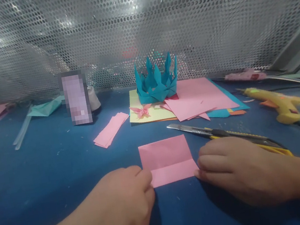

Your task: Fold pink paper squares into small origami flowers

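A big blue table [47, 172] sits by a shiny wall full of holes [135, 22]. A stack of colored papers [194, 103] lies behind a blue paper crown [157, 80]. The left hand [125, 205] and right hand [240, 170] are curled, fingertips pinching the near corners of a folded pink paper [167, 159]. A yellow knife [225, 134] lies just beside it.

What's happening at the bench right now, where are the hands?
A person is folding a pink paper sheet flat on the blue table. The left hand pinches its lower left corner, and the right hand presses its lower right corner; the bottom flap is already folded up. A utility knife lies just behind the right hand, untouched.
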The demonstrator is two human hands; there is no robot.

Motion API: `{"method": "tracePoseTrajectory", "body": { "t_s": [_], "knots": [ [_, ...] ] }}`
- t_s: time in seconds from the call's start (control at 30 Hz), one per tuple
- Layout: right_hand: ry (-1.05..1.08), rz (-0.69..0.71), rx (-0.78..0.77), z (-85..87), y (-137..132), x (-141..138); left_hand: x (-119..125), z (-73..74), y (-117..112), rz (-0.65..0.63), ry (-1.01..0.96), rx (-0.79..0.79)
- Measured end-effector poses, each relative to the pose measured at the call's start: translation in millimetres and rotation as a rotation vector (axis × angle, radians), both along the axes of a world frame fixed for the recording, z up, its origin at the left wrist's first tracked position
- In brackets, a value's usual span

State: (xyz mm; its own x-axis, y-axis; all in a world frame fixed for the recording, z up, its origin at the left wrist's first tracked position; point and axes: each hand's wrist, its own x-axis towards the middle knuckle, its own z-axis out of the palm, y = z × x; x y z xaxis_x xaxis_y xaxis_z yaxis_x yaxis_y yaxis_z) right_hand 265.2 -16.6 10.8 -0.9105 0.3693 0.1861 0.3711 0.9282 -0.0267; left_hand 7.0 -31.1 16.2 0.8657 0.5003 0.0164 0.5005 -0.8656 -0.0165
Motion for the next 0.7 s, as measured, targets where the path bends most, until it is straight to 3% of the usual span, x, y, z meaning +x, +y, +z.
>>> {"method": "tracePoseTrajectory", "body": {
  "t_s": [0.13, 0.3, 0.4, 0.57, 0.7],
  "knots": [
    [-0.02, -0.015, -0.017, -1.2, 1.3, 0.4, -0.6, -3.0, 4.9, -0.073, 0.078, -0.077],
    [0.012, -0.025, -0.016, -2.4, -0.3, 0.4, 5.1, 10.1, 8.0, 0.071, 0.081, -0.128],
    [0.053, -0.061, -0.02, -1.9, -1.2, -0.2, 6.7, 13.3, 10.2, 0.072, 0.028, -0.134],
    [0.374, -0.315, 0.039, -2.9, 1.8, -6.5, 6.0, 6.0, 14.0, 0.057, -0.064, -0.132],
    [0.287, -0.484, 0.025, -11.1, 7.5, -13.4, 6.2, -2.9, 17.5, 0.033, -0.067, -0.099]
  ]
}}
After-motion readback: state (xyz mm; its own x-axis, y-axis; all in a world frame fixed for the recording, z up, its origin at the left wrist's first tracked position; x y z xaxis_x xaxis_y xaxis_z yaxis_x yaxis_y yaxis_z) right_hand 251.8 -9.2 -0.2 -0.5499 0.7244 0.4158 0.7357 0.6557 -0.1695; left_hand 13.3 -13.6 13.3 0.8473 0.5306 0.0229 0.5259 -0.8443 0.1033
